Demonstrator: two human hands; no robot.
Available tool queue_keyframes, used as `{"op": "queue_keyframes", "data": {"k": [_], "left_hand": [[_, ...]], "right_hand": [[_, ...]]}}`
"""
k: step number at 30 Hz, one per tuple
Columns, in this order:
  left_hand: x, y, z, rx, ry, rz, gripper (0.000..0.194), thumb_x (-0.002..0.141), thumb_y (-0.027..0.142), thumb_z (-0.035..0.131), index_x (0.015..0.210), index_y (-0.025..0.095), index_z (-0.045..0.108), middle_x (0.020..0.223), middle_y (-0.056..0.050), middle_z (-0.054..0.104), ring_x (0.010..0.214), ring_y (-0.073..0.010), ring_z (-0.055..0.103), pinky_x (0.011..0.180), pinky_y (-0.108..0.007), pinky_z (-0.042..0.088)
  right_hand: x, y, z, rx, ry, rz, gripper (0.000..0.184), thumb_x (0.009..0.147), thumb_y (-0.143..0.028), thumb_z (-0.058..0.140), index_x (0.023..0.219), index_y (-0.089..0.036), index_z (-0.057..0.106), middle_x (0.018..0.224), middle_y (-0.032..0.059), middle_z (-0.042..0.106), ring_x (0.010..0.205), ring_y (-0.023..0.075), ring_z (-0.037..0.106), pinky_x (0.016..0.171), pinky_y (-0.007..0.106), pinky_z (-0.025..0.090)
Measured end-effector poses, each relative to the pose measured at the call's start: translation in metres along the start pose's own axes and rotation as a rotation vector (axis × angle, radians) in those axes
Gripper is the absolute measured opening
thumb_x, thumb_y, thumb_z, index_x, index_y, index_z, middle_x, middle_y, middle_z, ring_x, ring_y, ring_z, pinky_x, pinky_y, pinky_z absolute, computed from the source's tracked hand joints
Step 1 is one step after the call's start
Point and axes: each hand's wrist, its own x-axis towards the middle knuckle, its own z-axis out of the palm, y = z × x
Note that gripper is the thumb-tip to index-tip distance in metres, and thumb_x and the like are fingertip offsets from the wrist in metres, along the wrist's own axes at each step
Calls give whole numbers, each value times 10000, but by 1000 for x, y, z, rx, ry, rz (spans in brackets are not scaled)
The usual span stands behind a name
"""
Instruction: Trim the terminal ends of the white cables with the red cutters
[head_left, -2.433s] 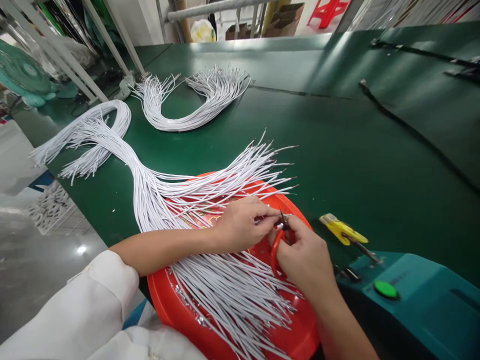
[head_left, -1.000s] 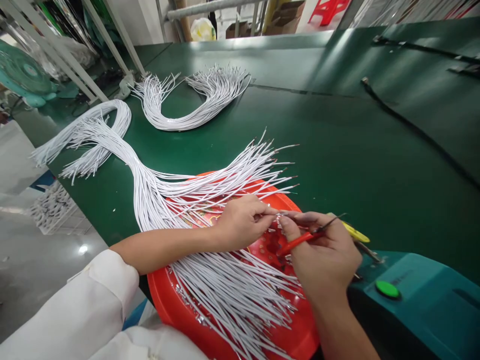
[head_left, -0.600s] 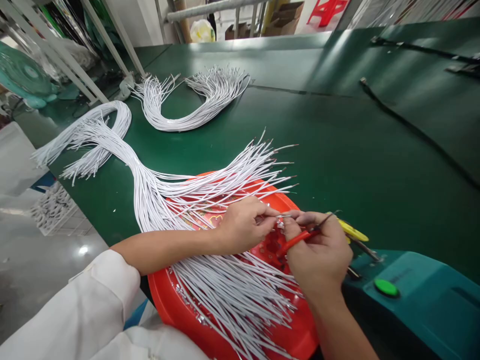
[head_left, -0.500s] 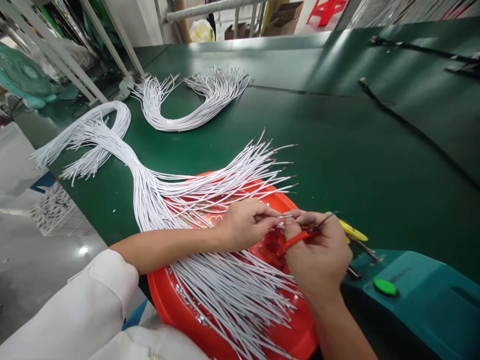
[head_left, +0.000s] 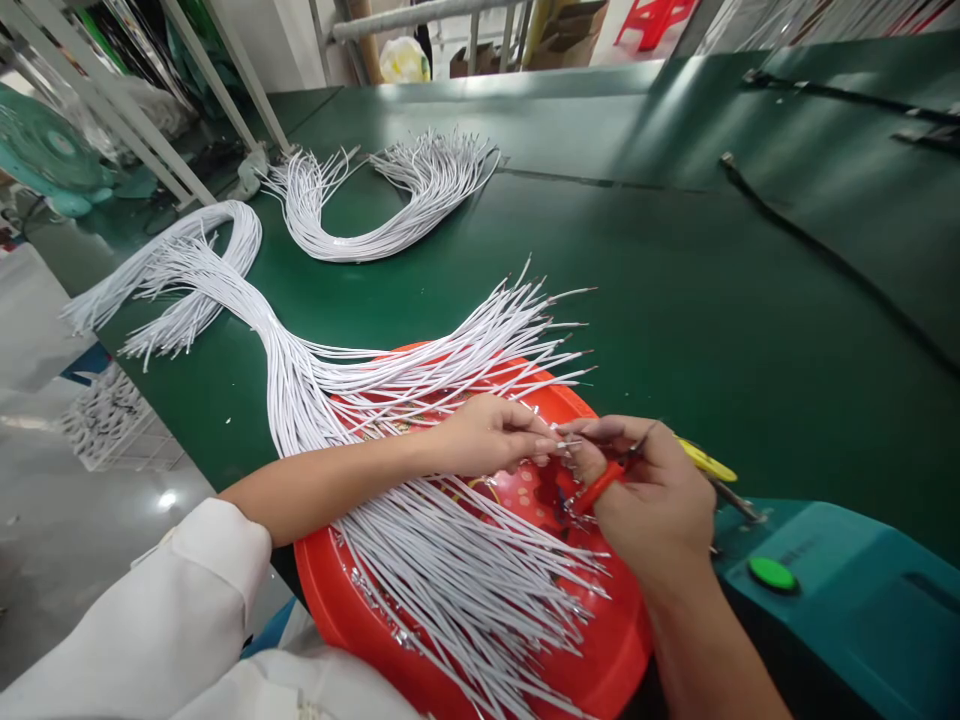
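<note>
My left hand [head_left: 499, 437] is closed in a pinch over the red tray, with the thin end of a white wire and a small shiny metal piece [head_left: 566, 445] at its fingertips. My right hand [head_left: 652, 490] meets it there, thumb and forefinger close to the metal piece. Across the right palm lies a red-handled hand tool [head_left: 598, 488]; the fingers hide most of it, so its exact kind does not show. Below my left forearm a bundle of white wires [head_left: 457, 570] lies on the red tray [head_left: 330, 590]. Another bundle of white wires [head_left: 300, 375] fans out above the forearm.
Two more white wire bundles [head_left: 360, 245] [head_left: 244, 235] lie curled on the green table [head_left: 645, 270]. At the right stand a teal machine [head_left: 840, 590] with a green button and a yellow-handled tool [head_left: 705, 460]. Black cables [head_left: 825, 255] lie farther right.
My left hand has moved slightly up, its fingers more stretched out. My right hand has shifted a little right with the red-handled tool. More of the tray's patterned middle shows between them.
</note>
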Motion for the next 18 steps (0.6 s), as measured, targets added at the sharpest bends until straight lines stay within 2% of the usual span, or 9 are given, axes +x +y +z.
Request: {"op": "queue_keyframes", "data": {"k": [2, 5, 7, 10, 14, 18], "left_hand": [[0, -4, 3, 87, 127, 87, 137, 789, 211, 588, 804, 106, 675, 643, -11, 639, 501, -52, 514, 513, -170, 432], [-1, -11, 8, 318, 321, 292, 142, 784, 216, 590, 824, 132, 697, 709, -32, 674, 595, -81, 557, 570, -192, 449], [-2, -14, 9, 479, 396, 414, 144, 796, 191, 564, 820, 147, 699, 727, -36, 681, 656, -98, 578, 622, -209, 467], [-2, -20, 9, 666, 408, 555, 186, 841, 199, 512, 857, 159, 692, 800, -52, 689, 744, -113, 607, 687, -228, 493], [-3, -24, 10, 794, 408, 604, 241, 884, 250, 460, 919, 167, 683, 854, -67, 677, 786, -122, 617, 681, -228, 503], [-4, -19, 12, 698, 460, 517, 193, 852, 222, 504, 871, 169, 688, 783, -45, 678, 746, -124, 612, 694, -236, 493]], "right_hand": [[1, -4, 1, -1, 80, 47, 182, 735, -345, 643, 834, -213, 566, 793, 14, 640, 713, 167, 611, 677, 322, 496], [1, -15, 3, 70, 202, 165, 222, 728, -373, 647, 850, -211, 558, 734, -1, 627, 657, 155, 608, 620, 290, 499], [1, -22, 4, 124, 192, 238, 260, 719, -411, 651, 852, -212, 551, 665, -12, 604, 572, 143, 581, 540, 269, 484], [0, -26, 5, 176, 115, 293, 324, 690, -474, 668, 838, -214, 545, 572, -31, 546, 460, 121, 497, 440, 253, 436], [-2, -19, 7, 90, 129, 228, 351, 642, -442, 714, 841, -201, 555, 659, -20, 575, 568, 133, 551, 552, 272, 480], [-4, -14, 7, -95, 109, 119, 239, 704, -394, 653, 827, -205, 576, 729, 1, 605, 614, 136, 556, 589, 266, 461]]}}
